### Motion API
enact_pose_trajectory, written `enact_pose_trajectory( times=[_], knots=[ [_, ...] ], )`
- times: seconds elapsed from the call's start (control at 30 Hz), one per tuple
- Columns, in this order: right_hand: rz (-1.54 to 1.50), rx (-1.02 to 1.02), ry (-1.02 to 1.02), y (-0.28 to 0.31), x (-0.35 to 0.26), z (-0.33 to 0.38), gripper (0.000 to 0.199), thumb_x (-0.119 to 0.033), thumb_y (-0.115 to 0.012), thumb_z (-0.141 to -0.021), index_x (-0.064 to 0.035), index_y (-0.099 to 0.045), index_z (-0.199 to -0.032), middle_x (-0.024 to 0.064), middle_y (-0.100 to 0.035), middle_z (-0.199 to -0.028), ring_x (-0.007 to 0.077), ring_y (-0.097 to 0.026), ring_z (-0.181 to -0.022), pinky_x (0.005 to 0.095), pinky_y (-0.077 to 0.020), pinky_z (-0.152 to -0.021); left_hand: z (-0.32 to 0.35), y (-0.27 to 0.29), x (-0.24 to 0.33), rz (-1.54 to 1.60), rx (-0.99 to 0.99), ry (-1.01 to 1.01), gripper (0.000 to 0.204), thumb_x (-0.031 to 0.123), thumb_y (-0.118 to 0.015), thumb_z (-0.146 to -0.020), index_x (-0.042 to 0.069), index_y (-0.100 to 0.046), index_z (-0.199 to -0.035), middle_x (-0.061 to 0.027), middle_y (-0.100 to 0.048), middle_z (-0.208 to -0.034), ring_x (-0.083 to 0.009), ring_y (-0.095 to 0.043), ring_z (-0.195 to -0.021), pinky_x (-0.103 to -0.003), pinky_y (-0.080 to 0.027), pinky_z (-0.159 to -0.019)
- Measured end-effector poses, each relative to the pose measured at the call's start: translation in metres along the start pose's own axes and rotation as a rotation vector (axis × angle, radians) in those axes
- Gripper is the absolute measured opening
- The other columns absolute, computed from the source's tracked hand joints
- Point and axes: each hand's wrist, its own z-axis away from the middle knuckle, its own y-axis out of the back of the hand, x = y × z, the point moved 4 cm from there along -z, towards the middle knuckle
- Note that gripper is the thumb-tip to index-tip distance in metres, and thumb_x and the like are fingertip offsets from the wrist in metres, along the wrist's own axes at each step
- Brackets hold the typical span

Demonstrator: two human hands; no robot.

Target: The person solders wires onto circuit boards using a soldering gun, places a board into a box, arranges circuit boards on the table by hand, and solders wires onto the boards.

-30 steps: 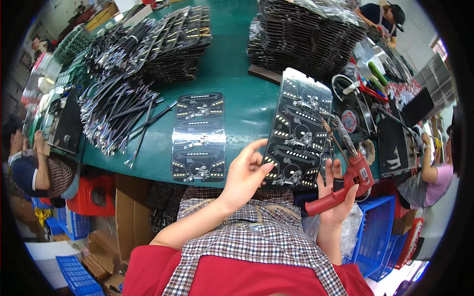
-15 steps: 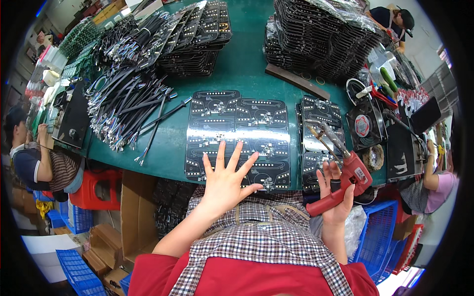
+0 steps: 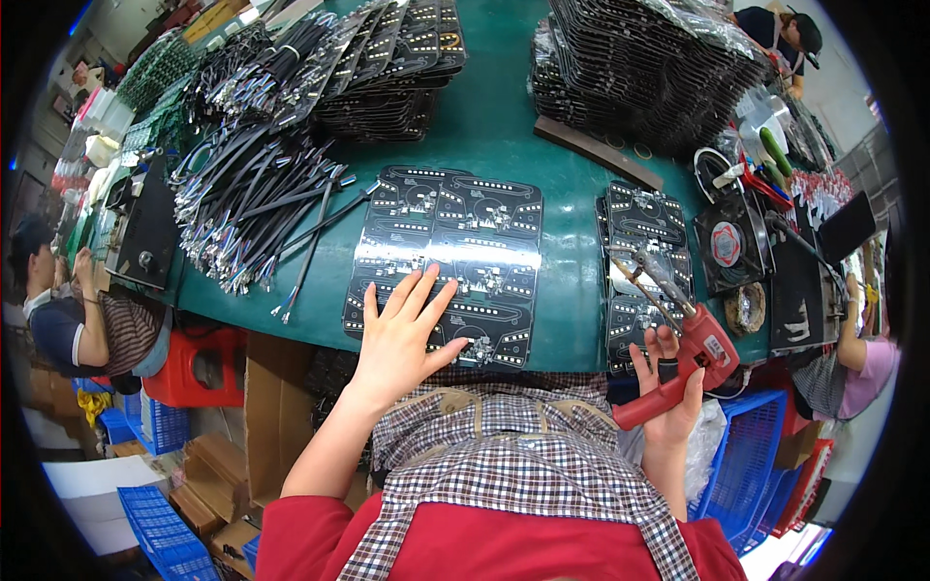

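Note:
My left hand [image 3: 402, 334] lies flat with its fingers spread on a panel of black circuit boards [image 3: 489, 208], which rests on the green bench in front of me. Rows of small white parts dot the panel, and light glares across its middle. In my right hand [image 3: 670, 412] is a red soldering gun [image 3: 705, 351], its handle across the palm and its metal tip pointing up and to the left. That tip is over a second set of black boards [image 3: 644, 208], on the bench to the right of the panel.
Cut black cables [image 3: 257, 208] with bared coloured ends lie at the left, touching the panel's corner. Tall board stacks [image 3: 639, 77] stand at the back, behind a dark bar [image 3: 596, 153]. A black fan [image 3: 725, 247] sits at the right. People work at both sides.
The panel under my left hand has slid left and turned slightly, widening the gap to the right-hand boards. My left hand has moved left with it. The right hand keeps holding the soldering gun.

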Motion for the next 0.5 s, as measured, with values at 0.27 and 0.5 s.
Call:
enact_pose_trajectory(
  times=[0.27, 0.5],
  knots=[
    [-0.051, -0.009, 0.074, 0.018, -0.015, -0.003, 0.07, -0.047, -0.057, -0.085, -0.002, -0.034, -0.134, 0.0149, -0.047, -0.127, 0.0292, -0.042, -0.122, 0.0498, -0.0331, -0.104, 0.001, -0.001, -0.001, -0.036, 0.059, 0.09, 0.061, 0.029, -0.065, -0.076, 0.012, -0.047, -0.132, -0.006, -0.04, -0.14, -0.0298, -0.034, -0.128, -0.054, -0.021, -0.104],
    [-0.06, 0.158, 0.235, 0.065, -0.041, 0.017, 0.063, -0.041, -0.054, -0.089, -0.003, -0.033, -0.135, 0.0152, -0.051, -0.12, 0.0263, -0.053, -0.107, 0.0437, -0.0447, -0.093, 0.003, 0.005, -0.007, -0.037, 0.031, 0.163, 0.055, 0.027, -0.064, -0.079, 0.011, -0.049, -0.129, -0.0068, -0.04, -0.14, -0.0299, -0.032, -0.131, -0.056, -0.017, -0.106]
  ],
)
